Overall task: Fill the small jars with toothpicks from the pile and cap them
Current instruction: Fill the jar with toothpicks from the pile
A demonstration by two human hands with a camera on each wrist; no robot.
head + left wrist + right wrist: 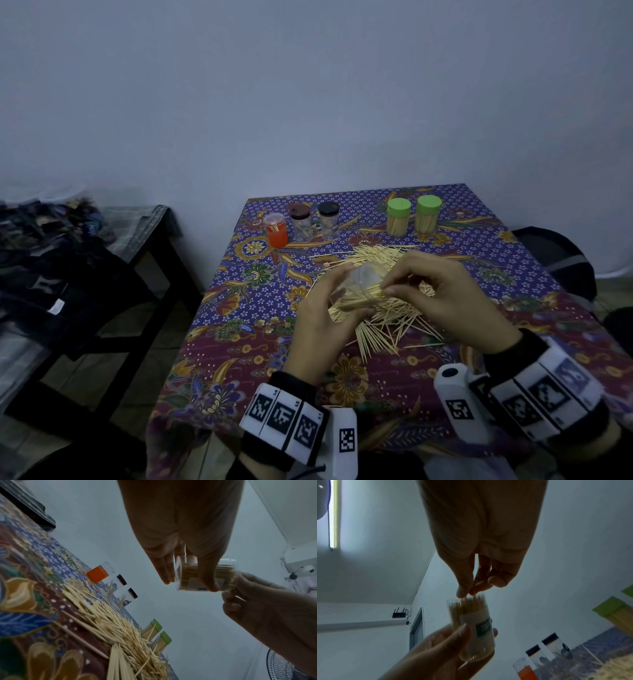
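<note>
My left hand (327, 308) grips a clear small jar (359, 286) packed with toothpicks, held tilted above the toothpick pile (383, 318). In the left wrist view the jar (188, 574) lies sideways between fingers and thumb. My right hand (442, 291) pinches toothpicks at the jar's open mouth; in the right wrist view its fingertips (462, 592) touch the toothpick tips sticking out of the jar (474, 626). No cap is on this jar.
At the back of the batik-covered table (239, 342) stand an orange jar (275, 229), two dark-capped clear jars (329, 221) and two green-capped jars (399, 217) full of toothpicks. A dark bench with clothes (68, 267) stands left.
</note>
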